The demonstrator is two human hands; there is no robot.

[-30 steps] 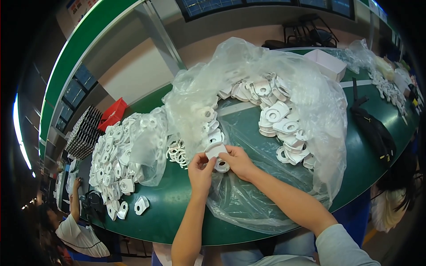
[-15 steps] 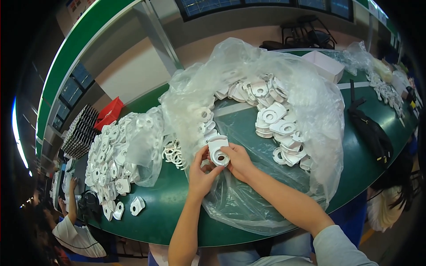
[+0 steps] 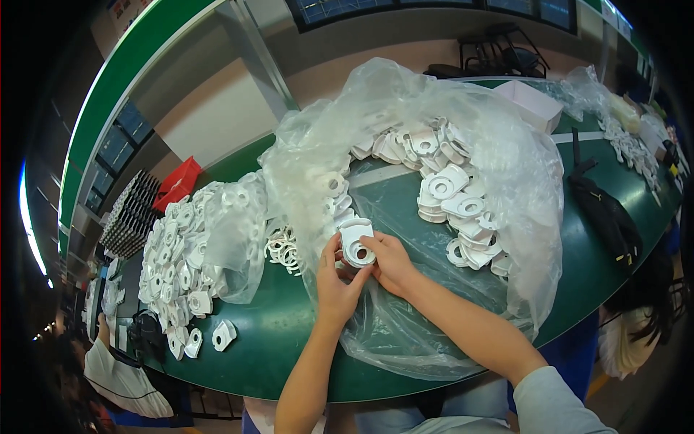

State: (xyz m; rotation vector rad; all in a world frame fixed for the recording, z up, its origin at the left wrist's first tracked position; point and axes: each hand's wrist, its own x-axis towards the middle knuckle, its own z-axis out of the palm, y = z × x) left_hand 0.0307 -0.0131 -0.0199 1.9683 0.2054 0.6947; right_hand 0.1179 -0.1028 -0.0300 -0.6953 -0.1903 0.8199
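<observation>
Between both hands is a white plastic part point(image 3: 356, 233) with a flat upper end and a round hole at its lower end. My left hand point(image 3: 338, 283) is closed on its left and lower side. My right hand point(image 3: 392, 265) grips the right edge, fingers by the hole. Right under them lies a large clear plastic bag point(image 3: 405, 340), spread on the green table point(image 3: 260, 340). More white parts point(image 3: 442, 186) of the same look are piled inside the bag's raised folds, on the far and right sides.
To the left rises a big heap of similar white parts point(image 3: 173, 253), partly under plastic film. White rings point(image 3: 283, 252) lie beside it. Further back are a red bin point(image 3: 178, 184) and stacked dark trays point(image 3: 130, 217). A black bag point(image 3: 603, 210) lies at right; a white box point(image 3: 530, 105) stands behind.
My left hand and forearm have shifted slightly right, and the held part is nearly in the same place. At far left, a co-worker's raised arm has lowered.
</observation>
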